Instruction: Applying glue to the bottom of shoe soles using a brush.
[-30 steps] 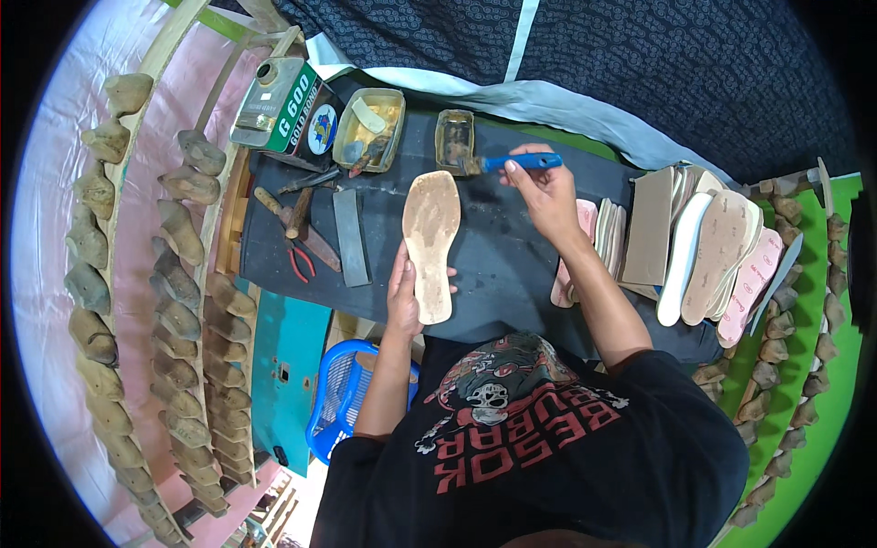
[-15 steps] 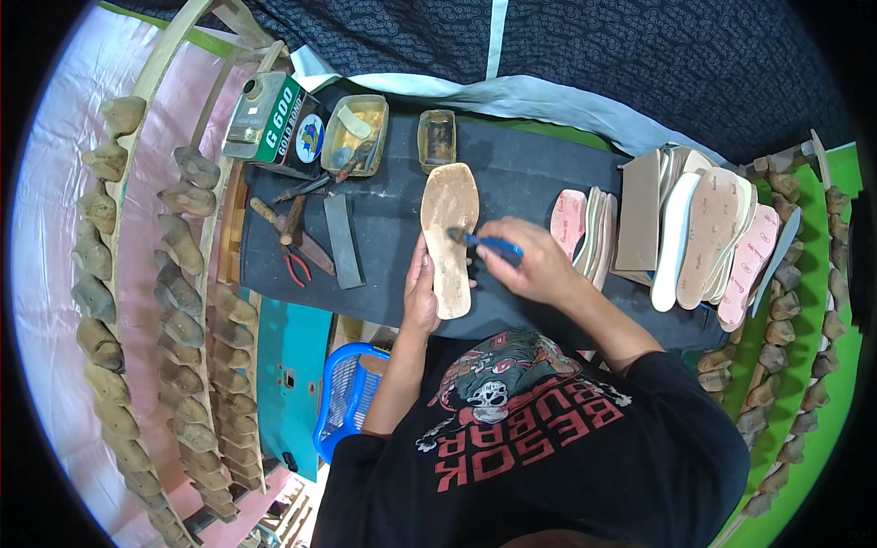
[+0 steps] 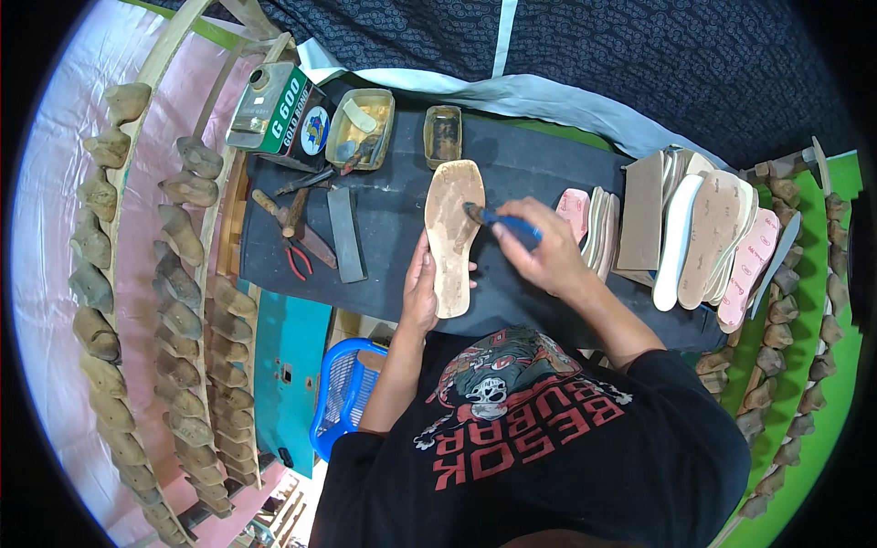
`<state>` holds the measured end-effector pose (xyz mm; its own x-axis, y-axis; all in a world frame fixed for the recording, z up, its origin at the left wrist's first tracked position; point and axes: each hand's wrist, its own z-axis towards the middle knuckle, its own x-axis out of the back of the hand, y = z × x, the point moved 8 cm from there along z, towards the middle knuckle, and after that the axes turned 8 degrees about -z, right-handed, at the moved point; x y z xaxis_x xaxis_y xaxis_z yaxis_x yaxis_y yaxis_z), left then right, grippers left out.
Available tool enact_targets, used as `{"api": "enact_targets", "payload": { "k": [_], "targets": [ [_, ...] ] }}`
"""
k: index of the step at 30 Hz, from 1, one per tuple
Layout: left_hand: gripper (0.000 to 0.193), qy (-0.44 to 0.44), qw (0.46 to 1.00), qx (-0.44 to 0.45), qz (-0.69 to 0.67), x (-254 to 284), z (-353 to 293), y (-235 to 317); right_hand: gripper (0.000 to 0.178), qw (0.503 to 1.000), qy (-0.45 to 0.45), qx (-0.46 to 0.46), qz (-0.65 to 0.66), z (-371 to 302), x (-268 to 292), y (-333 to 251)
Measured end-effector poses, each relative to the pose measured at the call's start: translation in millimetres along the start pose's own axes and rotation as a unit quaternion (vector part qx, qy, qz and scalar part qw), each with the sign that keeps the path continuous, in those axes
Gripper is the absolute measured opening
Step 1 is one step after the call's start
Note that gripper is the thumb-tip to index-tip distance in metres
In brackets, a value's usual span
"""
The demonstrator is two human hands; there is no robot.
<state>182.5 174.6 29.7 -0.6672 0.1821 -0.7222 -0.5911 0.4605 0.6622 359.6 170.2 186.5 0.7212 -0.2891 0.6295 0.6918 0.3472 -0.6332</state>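
My left hand (image 3: pixel 422 290) grips a tan insole (image 3: pixel 449 239) by its narrower heel part, thumb on the near side and fingertips showing past the far edge. The insole is upright in view, its wide toe end away from me, with darker wet-looking patches over its face. In my right hand (image 3: pixel 541 245) is a brush (image 3: pixel 513 226) with a blue handle. Its dark bristles touch the insole near the right edge of the forefoot. Beyond the toe end stands a small rectangular tub (image 3: pixel 443 163) with dark residue inside.
A metal can (image 3: pixel 281 114) and a yellowish tub (image 3: pixel 391 119) with tools stand at the back left. Red-handled pincers (image 3: pixel 298 260) and a grey flat block (image 3: pixel 345 236) lie below them. Stacked insoles (image 3: pixel 717 237) and a cardboard box (image 3: pixel 639 219) are at right. Shoe lasts (image 3: pixel 178 233) line both sides.
The brush has moved slightly right and away from me, from the insole's middle to its forefoot edge. The damp patch on the forefoot looks larger. The left hand still holds the insole.
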Motion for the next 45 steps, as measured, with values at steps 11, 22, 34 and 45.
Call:
{"api": "enact_targets", "payload": {
  "k": [11,22,34,45],
  "targets": [
    [0.069,-0.007,1.0,0.001,-0.003,5,2,5,0.019,0.996,0.017,-0.081,0.023,-1,4,16],
    [0.068,0.001,1.0,0.003,-0.02,1,2,4,0.021,1.0,0.028,-0.001,0.012,-12,6,8],
    [0.069,0.009,0.999,0.013,-0.033,-1,8,-3,0.019,0.997,-0.015,-0.002,0.069,-14,-2,3],
    [0.061,0.042,0.997,-0.024,-0.053,33,1,4,0.021,0.992,0.067,-0.106,0.009,51,-26,84]
  ]
}}
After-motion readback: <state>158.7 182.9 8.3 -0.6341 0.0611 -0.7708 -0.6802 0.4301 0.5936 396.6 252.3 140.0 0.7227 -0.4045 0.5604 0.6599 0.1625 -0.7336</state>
